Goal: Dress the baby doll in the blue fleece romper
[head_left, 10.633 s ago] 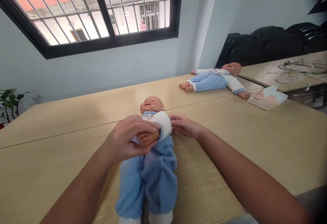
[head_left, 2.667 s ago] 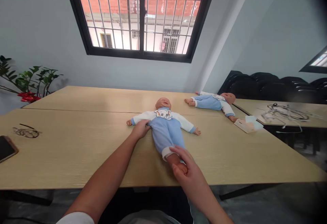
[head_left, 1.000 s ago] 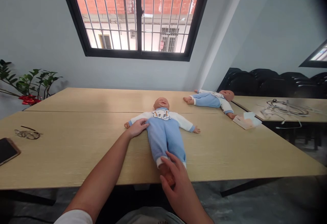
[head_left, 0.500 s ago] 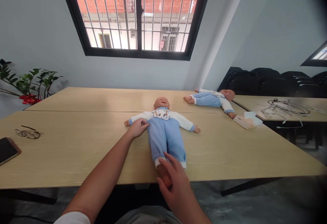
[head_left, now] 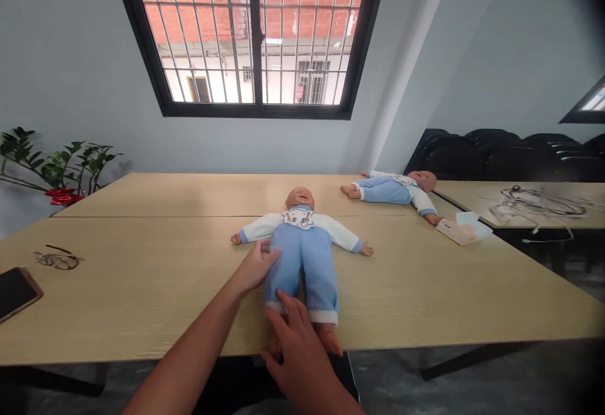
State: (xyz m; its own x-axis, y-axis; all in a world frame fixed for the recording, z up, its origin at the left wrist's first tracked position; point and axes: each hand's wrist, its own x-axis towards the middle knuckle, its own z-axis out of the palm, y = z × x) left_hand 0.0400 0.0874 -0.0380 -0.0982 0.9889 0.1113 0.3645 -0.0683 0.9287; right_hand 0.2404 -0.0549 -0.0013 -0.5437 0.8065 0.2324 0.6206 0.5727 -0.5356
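A baby doll (head_left: pixel 300 257) in blue trousers and a white-sleeved top with an animal-face bib lies on its back on the table, head away from me, arms spread. At the trouser side on the left, my left hand (head_left: pixel 258 265) pinches the cloth, its thumb on top and the other fingertips partly hidden. My right hand (head_left: pixel 300 345) curves around the lower end of the same leg, fingers on the white cuff and thumb on the far side of the foot. That foot is mostly covered by the hand, while the other bare foot shows beside it.
A second, similarly dressed doll (head_left: pixel 390 189) lies at the back right, near a small open box (head_left: pixel 458 231). Glasses (head_left: pixel 59 258) and a phone (head_left: pixel 17 292) lie at the left of the table (head_left: pixel 155 276). Tangled cables (head_left: pixel 539 204) cover part of another table.
The doll's legs have shifted left, and my right hand has moved left with the leg. My left hand has slid from the doll's waist down onto the trouser leg. The view has tilted slightly up.
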